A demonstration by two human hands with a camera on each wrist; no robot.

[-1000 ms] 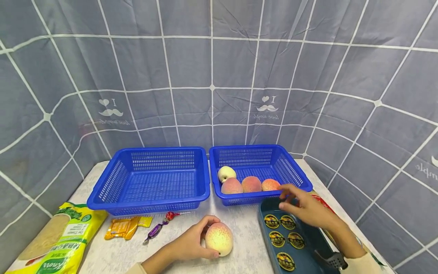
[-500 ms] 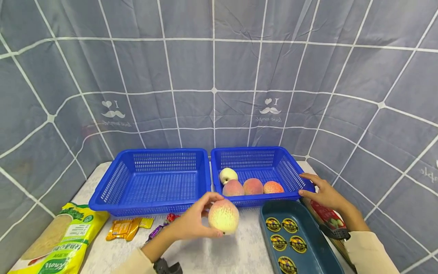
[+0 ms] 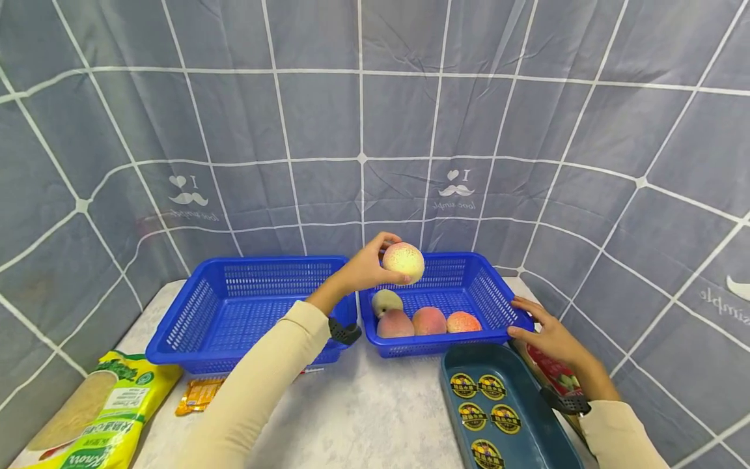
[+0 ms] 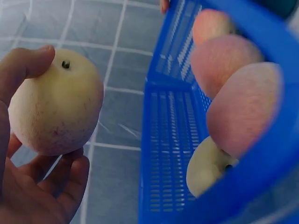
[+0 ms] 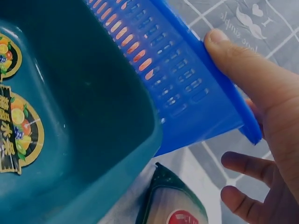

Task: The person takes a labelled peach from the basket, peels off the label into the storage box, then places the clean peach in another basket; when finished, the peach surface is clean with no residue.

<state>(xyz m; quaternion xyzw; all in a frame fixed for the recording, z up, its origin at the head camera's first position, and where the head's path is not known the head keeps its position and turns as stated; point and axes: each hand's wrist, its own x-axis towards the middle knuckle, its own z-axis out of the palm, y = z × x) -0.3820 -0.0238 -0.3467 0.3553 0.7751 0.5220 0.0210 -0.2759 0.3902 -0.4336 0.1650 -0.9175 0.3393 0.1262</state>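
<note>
My left hand (image 3: 364, 266) grips a pale yellow-pink peach (image 3: 405, 262), held in the air above the right blue basket (image 3: 416, 348). The left wrist view shows thumb and fingers around that peach (image 4: 58, 105), its stem hollow facing the camera. Inside the basket, along its front side, lie pinkish peaches (image 3: 430, 321) and a paler yellowish fruit (image 3: 387, 303). My right hand (image 3: 551, 335) holds the basket's front right corner. In the right wrist view the thumb presses the blue rim (image 5: 187, 35), one finger is partly hidden behind it, and two other fingers stand apart from it.
A second blue basket (image 3: 252, 357) stands to the left. A dark teal tray (image 3: 527, 391) with several round stickers lies front right, beside a red-and-green package (image 3: 553, 368). A yellow Knorr bag (image 3: 117, 404) and an orange packet (image 3: 199, 394) lie front left.
My left hand has lifted the peach off the table and carried it up and forward over the right basket. My right hand has moved from above the tray to the basket's corner.
</note>
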